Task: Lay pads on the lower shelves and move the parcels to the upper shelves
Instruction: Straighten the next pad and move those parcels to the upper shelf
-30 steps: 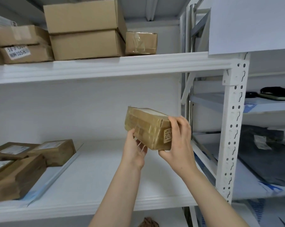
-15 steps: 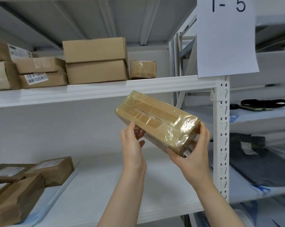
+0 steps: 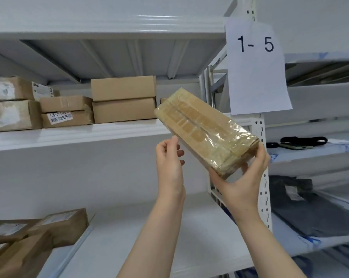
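White steel racking fills the head view. A tape-wrapped cardboard parcel (image 3: 205, 131) is tilted in front of the upper shelf (image 3: 89, 135) lip. The right hand (image 3: 241, 183) grips its near end; the left hand (image 3: 169, 163) touches its long edge, though whether it pinches cannot be told. The parcel looks stiff and probably light, with slick glossy tape, so clasping the short ends with support underneath seems safest.

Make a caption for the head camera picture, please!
The right hand and left hand hold a tape-wrapped brown cardboard parcel up by the white upper shelf of stacked cardboard boxes.
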